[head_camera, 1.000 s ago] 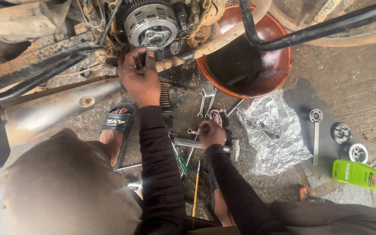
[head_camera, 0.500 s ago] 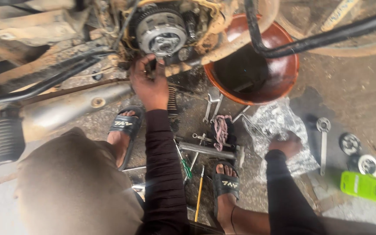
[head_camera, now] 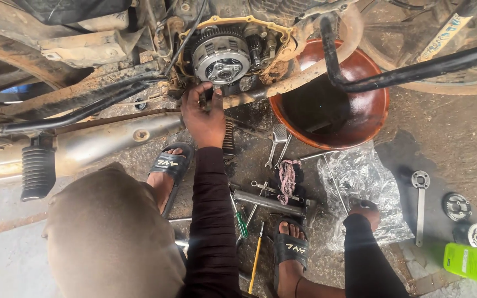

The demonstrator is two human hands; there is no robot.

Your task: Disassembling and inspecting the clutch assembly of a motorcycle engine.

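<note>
My left hand reaches up to the open side of a motorcycle engine, just under the round toothed clutch. Its fingers and thumb pinch a small dark tool against the case. Lower right, my right hand rests knuckles-up on the near edge of a crumpled clear plastic sheet lying on the ground; what its curled fingers hold is hidden. Both arms wear dark sleeves.
A brown basin of dark oil sits under the frame tubes. Wrenches, a pink rag, a metal bar and screwdrivers lie between my sandalled feet. A ring spanner, round parts and a green bottle lie right.
My right hand left the tools by the rag and moved right onto the plastic sheet. My left hand stayed at the engine, and the view has closed in.
</note>
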